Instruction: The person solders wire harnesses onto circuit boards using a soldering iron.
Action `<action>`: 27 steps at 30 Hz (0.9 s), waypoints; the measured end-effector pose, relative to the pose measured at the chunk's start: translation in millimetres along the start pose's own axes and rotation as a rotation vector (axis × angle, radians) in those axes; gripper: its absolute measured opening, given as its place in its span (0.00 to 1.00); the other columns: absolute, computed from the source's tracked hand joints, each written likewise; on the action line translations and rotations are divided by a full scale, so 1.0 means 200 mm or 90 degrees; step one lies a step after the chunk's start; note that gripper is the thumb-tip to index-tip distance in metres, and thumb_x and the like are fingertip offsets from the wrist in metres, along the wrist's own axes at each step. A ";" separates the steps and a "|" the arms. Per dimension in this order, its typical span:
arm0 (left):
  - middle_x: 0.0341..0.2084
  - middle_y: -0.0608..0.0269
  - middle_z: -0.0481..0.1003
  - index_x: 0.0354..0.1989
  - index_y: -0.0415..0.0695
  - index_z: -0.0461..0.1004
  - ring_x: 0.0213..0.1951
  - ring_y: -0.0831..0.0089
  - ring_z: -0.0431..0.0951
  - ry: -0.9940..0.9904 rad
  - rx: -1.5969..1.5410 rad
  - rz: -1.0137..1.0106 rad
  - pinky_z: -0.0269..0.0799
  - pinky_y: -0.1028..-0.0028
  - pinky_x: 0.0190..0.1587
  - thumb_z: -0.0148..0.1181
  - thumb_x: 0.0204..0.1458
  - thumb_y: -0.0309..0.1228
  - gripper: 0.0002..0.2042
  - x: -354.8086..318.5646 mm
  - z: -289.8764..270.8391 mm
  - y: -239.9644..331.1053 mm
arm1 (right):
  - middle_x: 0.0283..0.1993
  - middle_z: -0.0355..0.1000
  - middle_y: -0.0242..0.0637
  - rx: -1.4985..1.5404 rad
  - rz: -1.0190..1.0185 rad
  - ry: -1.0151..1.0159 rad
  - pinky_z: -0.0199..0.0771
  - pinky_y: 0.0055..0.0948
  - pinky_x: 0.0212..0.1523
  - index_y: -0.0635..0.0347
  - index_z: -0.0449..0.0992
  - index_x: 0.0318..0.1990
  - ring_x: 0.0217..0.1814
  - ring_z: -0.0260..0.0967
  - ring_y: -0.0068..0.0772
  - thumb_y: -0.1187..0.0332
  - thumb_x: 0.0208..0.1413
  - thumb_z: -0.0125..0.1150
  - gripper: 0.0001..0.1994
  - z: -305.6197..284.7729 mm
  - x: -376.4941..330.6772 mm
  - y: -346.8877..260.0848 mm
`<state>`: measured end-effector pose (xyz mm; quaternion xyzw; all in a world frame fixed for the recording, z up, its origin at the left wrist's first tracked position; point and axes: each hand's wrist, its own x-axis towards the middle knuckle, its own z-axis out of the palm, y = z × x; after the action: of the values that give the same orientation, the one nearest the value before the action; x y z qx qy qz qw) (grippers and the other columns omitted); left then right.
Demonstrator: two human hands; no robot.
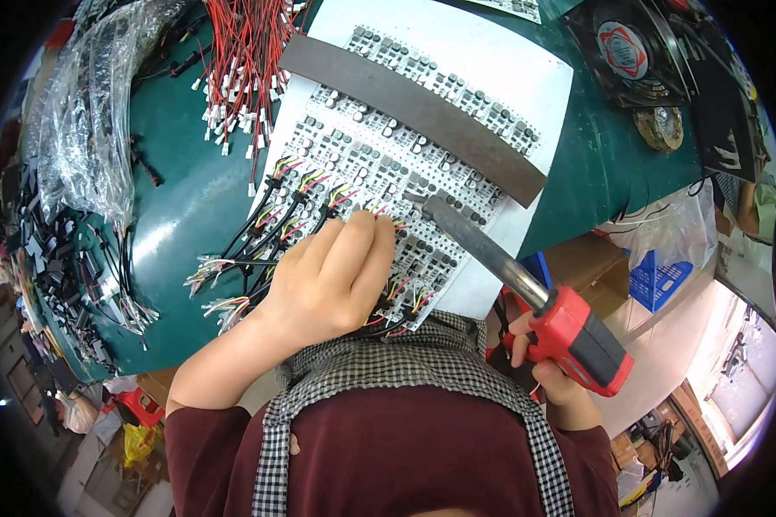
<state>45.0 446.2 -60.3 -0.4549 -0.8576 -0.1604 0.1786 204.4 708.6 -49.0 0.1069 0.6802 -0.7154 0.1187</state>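
I see loose red wires [248,65] and a fan [631,50] on the green bench [177,202]; a dark metal strip [409,112] crosses the circuit panel [379,185]. My left hand [332,276] presses flat on its wired corner, perhaps pinching a lead. My right hand [547,362] grips the red-handled soldering iron [526,289], tip at the panel.

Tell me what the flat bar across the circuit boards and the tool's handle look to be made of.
The flat bar looks like dull grey metal, matte and stiff, perhaps steel. The tool's handle, gripped by the right hand, looks like moulded red plastic with a black section; its barrel shines like bare metal.
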 end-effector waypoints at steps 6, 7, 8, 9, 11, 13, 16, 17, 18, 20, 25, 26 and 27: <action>0.29 0.61 0.69 0.32 0.34 0.75 0.23 0.79 0.69 -0.021 -0.002 0.006 0.63 0.83 0.19 0.58 0.36 0.21 0.11 0.01 -0.02 0.00 | 0.37 0.76 0.43 -0.187 -0.029 -0.037 0.74 0.29 0.42 0.74 0.67 0.54 0.36 0.76 0.39 0.66 0.38 0.73 0.34 -0.07 -0.04 0.05; 0.31 0.57 0.69 0.35 0.32 0.75 0.25 0.73 0.71 -0.065 -0.021 -0.012 0.67 0.79 0.22 0.59 0.36 0.21 0.13 0.01 -0.04 0.01 | 0.37 0.76 0.43 -0.188 -0.027 -0.037 0.74 0.29 0.42 0.74 0.67 0.54 0.36 0.76 0.39 0.66 0.38 0.73 0.34 -0.06 -0.04 0.04; 0.33 0.53 0.69 0.37 0.31 0.75 0.27 0.67 0.74 -0.109 -0.040 -0.031 0.71 0.74 0.26 0.60 0.36 0.20 0.15 0.01 -0.06 0.02 | 0.38 0.76 0.44 -0.180 -0.040 -0.016 0.74 0.28 0.41 0.73 0.67 0.54 0.37 0.76 0.39 0.65 0.36 0.74 0.35 -0.04 -0.02 0.03; 0.33 0.53 0.69 0.37 0.31 0.75 0.27 0.67 0.74 -0.109 -0.041 -0.032 0.71 0.74 0.26 0.60 0.36 0.20 0.15 0.01 -0.06 0.02 | 0.39 0.76 0.44 -0.173 -0.052 0.004 0.74 0.28 0.40 0.73 0.67 0.54 0.37 0.76 0.39 0.64 0.34 0.76 0.37 -0.03 -0.01 0.01; 0.33 0.53 0.69 0.38 0.31 0.75 0.27 0.66 0.74 -0.121 -0.056 -0.040 0.71 0.74 0.27 0.60 0.36 0.20 0.17 0.01 -0.06 0.01 | 0.40 0.75 0.45 -0.199 -0.042 -0.025 0.74 0.28 0.40 0.73 0.67 0.54 0.38 0.76 0.39 0.63 0.33 0.76 0.38 -0.05 0.01 0.01; 0.34 0.53 0.69 0.39 0.31 0.75 0.28 0.66 0.74 -0.127 -0.068 -0.053 0.72 0.73 0.27 0.59 0.36 0.20 0.17 0.01 -0.06 0.01 | 0.41 0.75 0.45 -0.222 -0.034 -0.056 0.74 0.28 0.40 0.73 0.67 0.54 0.38 0.76 0.39 0.63 0.32 0.77 0.39 -0.05 0.01 0.02; 0.34 0.54 0.69 0.40 0.31 0.75 0.28 0.66 0.74 -0.133 -0.082 -0.065 0.72 0.72 0.28 0.59 0.36 0.20 0.17 0.01 -0.06 0.01 | 0.41 0.75 0.45 -0.249 -0.105 -0.040 0.73 0.27 0.39 0.73 0.67 0.54 0.37 0.76 0.38 0.63 0.33 0.77 0.38 -0.04 0.01 0.04; 0.34 0.54 0.69 0.40 0.31 0.75 0.28 0.66 0.74 -0.133 -0.083 -0.063 0.72 0.72 0.28 0.59 0.36 0.20 0.17 0.01 -0.06 0.01 | 0.40 0.76 0.45 -0.215 -0.077 -0.008 0.73 0.27 0.39 0.73 0.67 0.54 0.36 0.76 0.38 0.63 0.33 0.77 0.38 -0.02 -0.01 0.05; 0.34 0.54 0.69 0.40 0.31 0.75 0.28 0.66 0.74 -0.133 -0.083 -0.064 0.72 0.72 0.28 0.59 0.36 0.20 0.17 0.01 -0.06 0.01 | 0.40 0.76 0.45 -0.180 -0.050 0.024 0.73 0.27 0.38 0.73 0.68 0.54 0.36 0.76 0.38 0.63 0.33 0.77 0.38 -0.02 -0.02 0.06; 0.34 0.54 0.69 0.40 0.32 0.75 0.29 0.66 0.74 -0.138 -0.085 -0.059 0.72 0.72 0.28 0.59 0.36 0.20 0.17 0.02 -0.06 0.01 | 0.40 0.76 0.44 -0.167 -0.032 0.028 0.73 0.26 0.38 0.73 0.68 0.54 0.36 0.76 0.37 0.63 0.33 0.77 0.38 -0.02 -0.04 0.08; 0.34 0.54 0.69 0.40 0.32 0.75 0.29 0.66 0.74 -0.139 -0.073 -0.055 0.72 0.73 0.28 0.58 0.36 0.21 0.18 0.01 -0.07 0.01 | 0.41 0.76 0.44 -0.155 -0.025 0.004 0.74 0.26 0.37 0.73 0.67 0.54 0.35 0.76 0.37 0.63 0.35 0.76 0.37 -0.01 -0.01 0.09; 0.34 0.54 0.69 0.40 0.33 0.75 0.29 0.66 0.75 -0.143 -0.070 -0.055 0.72 0.73 0.28 0.58 0.36 0.21 0.18 0.01 -0.07 0.01 | 0.40 0.76 0.43 -0.222 -0.089 -0.022 0.74 0.26 0.36 0.72 0.67 0.54 0.35 0.76 0.37 0.64 0.35 0.76 0.37 -0.02 0.01 0.08; 0.34 0.54 0.69 0.40 0.33 0.75 0.29 0.66 0.75 -0.143 -0.069 -0.055 0.72 0.73 0.28 0.58 0.36 0.21 0.18 0.01 -0.06 0.00 | 0.40 0.76 0.43 -0.290 -0.153 -0.049 0.73 0.26 0.36 0.71 0.67 0.54 0.35 0.76 0.36 0.64 0.36 0.75 0.36 -0.02 0.03 0.07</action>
<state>46.5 443.3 -49.2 -0.4420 -0.8808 -0.1624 0.0497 203.4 712.6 -65.0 -0.0316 0.8265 -0.5564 0.0795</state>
